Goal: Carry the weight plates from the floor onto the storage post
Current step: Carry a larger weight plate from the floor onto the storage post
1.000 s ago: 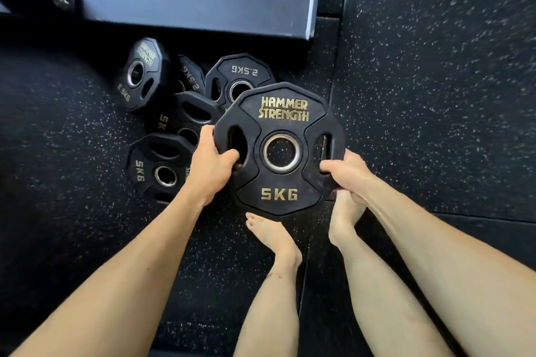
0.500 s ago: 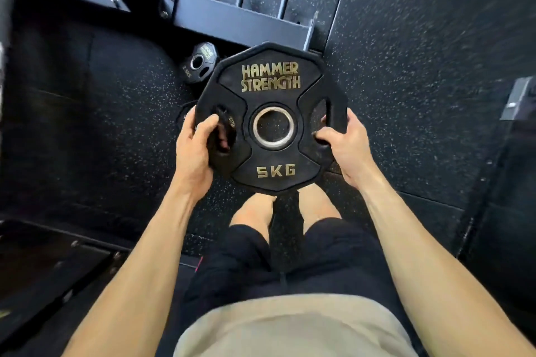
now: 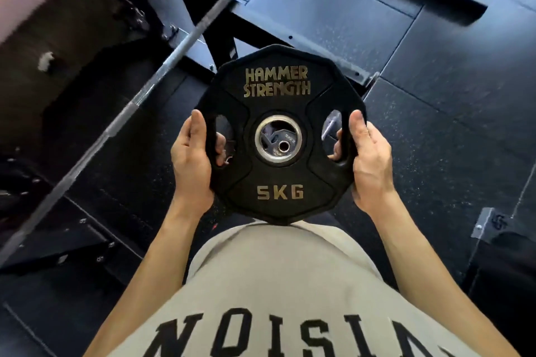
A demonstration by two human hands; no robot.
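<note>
Carrying step, plate in transit. A barbell (image 3: 162, 66) slants across the left, above the floor (image 3: 435, 124). The left hand (image 3: 191, 159) has its grip curled round the left handle slot of the weight plate (image 3: 278, 136), thumb on the face and fingers through the slot. The plate is held clear of the floor, in front of the person's shirt (image 3: 275, 284); a smaller plate shows through its centre hole. The right hand (image 3: 368, 159) grips the right slot likewise. No storage post is clearly identifiable; the next move probably calls for finding it and lining up the centre hole.
</note>
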